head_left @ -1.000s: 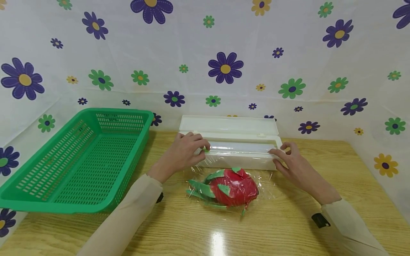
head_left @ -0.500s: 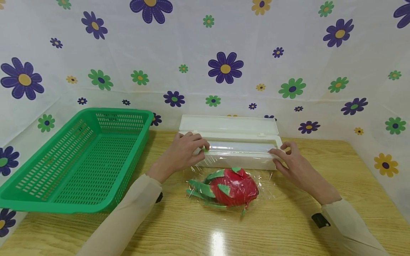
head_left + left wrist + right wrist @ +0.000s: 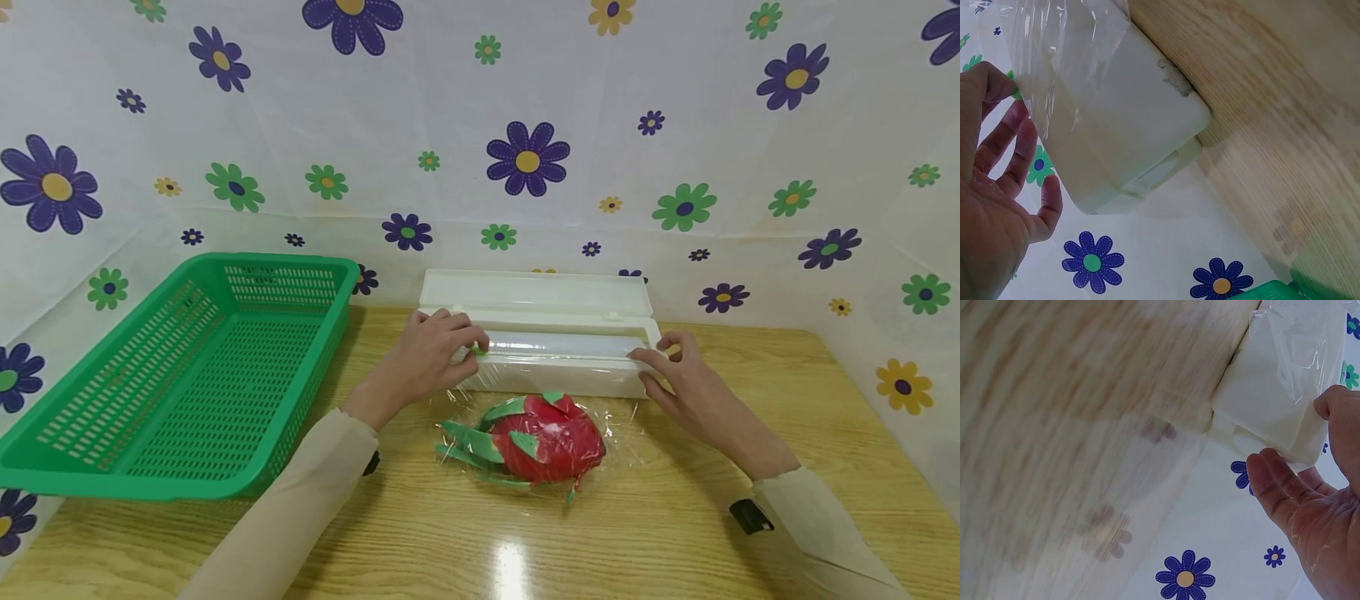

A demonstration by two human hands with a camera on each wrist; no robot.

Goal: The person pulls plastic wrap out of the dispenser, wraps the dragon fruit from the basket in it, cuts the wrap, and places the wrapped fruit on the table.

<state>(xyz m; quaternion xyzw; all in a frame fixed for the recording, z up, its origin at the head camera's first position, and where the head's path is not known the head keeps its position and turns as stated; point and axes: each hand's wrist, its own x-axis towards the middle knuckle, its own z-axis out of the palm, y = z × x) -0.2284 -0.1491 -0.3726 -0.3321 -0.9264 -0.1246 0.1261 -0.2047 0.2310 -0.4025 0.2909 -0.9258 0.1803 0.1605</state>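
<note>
A white cling film dispenser (image 3: 555,379) lies on the table with its lid (image 3: 536,292) raised and a film roll (image 3: 562,344) inside. My left hand (image 3: 431,350) is at its left end, thumb and index finger pinching a small green slide cutter (image 3: 479,352) on the front edge. At the right end, my right hand (image 3: 690,387) grips the dispenser, index finger over the front edge and fingers against the end wall (image 3: 1285,440). Clear cling film (image 3: 1060,56) runs down the front. Nearer me, a red dragon fruit (image 3: 551,442) with green scales lies under the film.
A green slotted plastic basket (image 3: 161,486) stands on the left of the wooden table (image 3: 622,542). A white cloth (image 3: 585,92) with printed flowers hangs right behind the table and along its sides.
My left hand has shifted very slightly left with the slide cutter. My right hand, the dispenser and the dragon fruit show no visible movement.
</note>
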